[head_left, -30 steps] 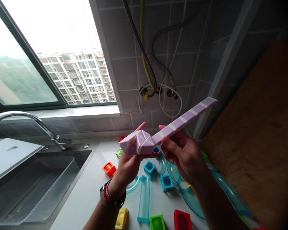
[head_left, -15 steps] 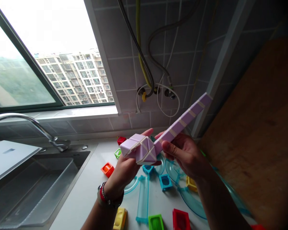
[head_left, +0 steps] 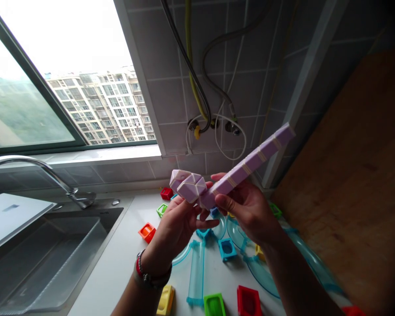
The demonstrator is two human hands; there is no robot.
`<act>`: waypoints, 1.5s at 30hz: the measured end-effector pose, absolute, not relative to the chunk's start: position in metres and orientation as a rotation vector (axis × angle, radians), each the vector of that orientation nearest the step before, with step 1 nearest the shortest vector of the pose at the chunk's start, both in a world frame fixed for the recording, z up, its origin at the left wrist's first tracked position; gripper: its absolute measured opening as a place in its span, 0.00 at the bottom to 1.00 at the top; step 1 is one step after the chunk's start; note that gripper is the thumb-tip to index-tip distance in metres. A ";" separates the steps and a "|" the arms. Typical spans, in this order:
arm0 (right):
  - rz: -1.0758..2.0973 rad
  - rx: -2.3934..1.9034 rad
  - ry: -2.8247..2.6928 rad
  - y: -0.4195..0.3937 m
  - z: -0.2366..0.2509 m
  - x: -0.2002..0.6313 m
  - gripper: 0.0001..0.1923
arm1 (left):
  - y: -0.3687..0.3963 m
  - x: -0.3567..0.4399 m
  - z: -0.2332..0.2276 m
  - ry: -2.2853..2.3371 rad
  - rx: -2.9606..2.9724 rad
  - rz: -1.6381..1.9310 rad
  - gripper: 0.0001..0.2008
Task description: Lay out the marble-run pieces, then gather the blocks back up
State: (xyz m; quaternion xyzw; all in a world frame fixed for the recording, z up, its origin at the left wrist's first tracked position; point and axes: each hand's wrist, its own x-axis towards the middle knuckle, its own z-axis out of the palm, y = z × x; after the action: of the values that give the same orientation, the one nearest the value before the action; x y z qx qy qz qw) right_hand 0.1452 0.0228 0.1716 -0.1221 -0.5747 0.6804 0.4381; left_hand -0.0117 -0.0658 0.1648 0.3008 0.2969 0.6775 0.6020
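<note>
Left hand: the left hand [head_left: 179, 226] is raised above the counter, its fingers curled up around the folded end of the purple snake puzzle [head_left: 230, 177], gripping it from below; a red and dark wristband sits at the wrist.
Right hand: the right hand [head_left: 250, 210] closes on the straight part of the puzzle just beside the folded end, thumb over the near face and fingers behind.
Puzzle position: held in the air between both hands, in front of the tiled wall [head_left: 250, 66] and above the white counter [head_left: 125, 259].
Long axis: the straight run of segments rises from the hands up and to the right, its free tip toward the wall corner; the bunched end lies at the lower left.
Markings: pale seams divide the purple segments; no writing or brand can be read.
Below the hands: clear blue track pieces [head_left: 197, 272] and small blocks in orange [head_left: 147, 231], red [head_left: 249, 301], green [head_left: 213, 305] and yellow [head_left: 166, 300] lie on the counter.
Further out: a steel sink [head_left: 52, 254] and faucet [head_left: 33, 169] stand at the left under the window [head_left: 52, 74]; hoses [head_left: 197, 87] hang on the wall; a wooden board [head_left: 355, 188] leans at the right.
</note>
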 end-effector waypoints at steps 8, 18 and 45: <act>1.694 -0.232 -1.519 0.030 0.172 0.149 0.15 | -0.069 -0.017 0.169 0.688 0.677 1.491 0.13; 1.581 -0.220 -1.687 0.034 0.177 0.158 0.12 | -0.071 -0.020 0.168 0.744 0.736 1.454 0.15; 1.615 -0.401 -1.241 0.015 0.170 0.133 0.21 | -0.068 0.000 0.164 0.419 0.499 1.574 0.15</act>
State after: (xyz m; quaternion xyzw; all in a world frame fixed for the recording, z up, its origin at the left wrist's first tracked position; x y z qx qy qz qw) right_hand 0.1331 0.0154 0.1700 -0.1662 -0.5150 0.6702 0.5080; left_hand 0.0004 -0.0676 0.1640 0.2204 0.1849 0.6953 0.6587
